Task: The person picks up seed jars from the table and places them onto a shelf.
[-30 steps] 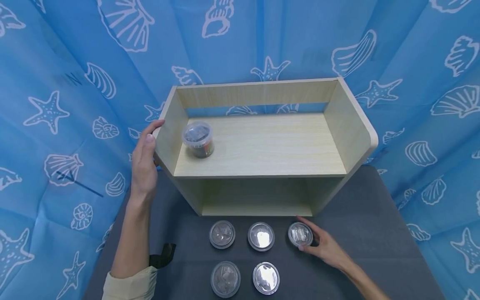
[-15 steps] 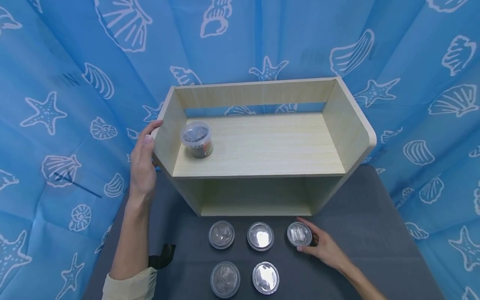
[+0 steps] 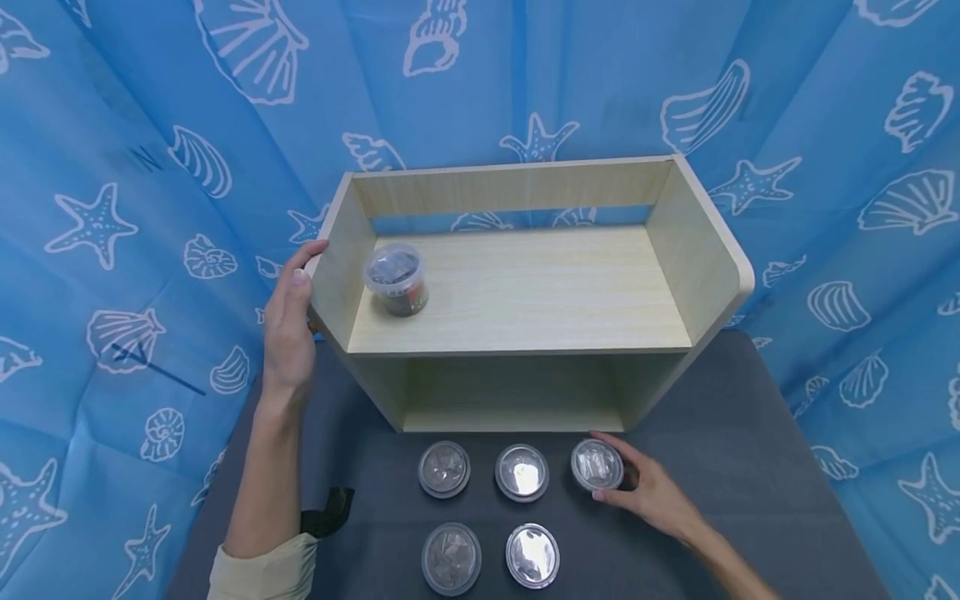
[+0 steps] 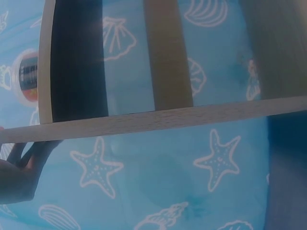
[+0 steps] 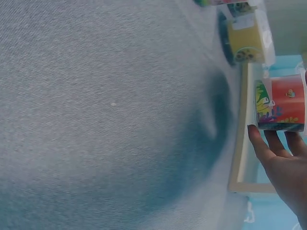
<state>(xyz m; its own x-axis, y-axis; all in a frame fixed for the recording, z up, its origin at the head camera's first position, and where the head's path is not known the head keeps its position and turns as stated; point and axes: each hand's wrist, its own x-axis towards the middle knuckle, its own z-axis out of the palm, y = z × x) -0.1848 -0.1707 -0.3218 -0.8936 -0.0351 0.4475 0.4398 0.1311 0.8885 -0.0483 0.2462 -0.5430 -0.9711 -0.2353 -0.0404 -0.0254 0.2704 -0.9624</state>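
Observation:
A two-tier pale wooden shelf (image 3: 517, 351) stands at the back of the grey table. My left hand (image 3: 288, 329) grips the front edge of its left side panel; in the left wrist view dark fingers (image 4: 29, 165) show against the panel. My right hand (image 3: 651, 497) holds a small round tub (image 3: 597, 465) by its sides, in front of the shelf's lower right corner. Through the clear lid a silvery wrapping shows. In the right wrist view this tub (image 5: 284, 101) has a red printed label, and its base is raised off the cloth.
Several lidded tubs stand on the grey cloth, among them a front left tub (image 3: 451, 559) and a back middle tub (image 3: 522, 473). Another tub (image 3: 396, 279) sits at the left of the upper shelf. A blue shell-print curtain (image 3: 600, 75) hangs behind.
My right hand has lifted its tub a little and shifted it slightly left. The left hand keeps its grip on the shelf panel, and the other tubs stay put.

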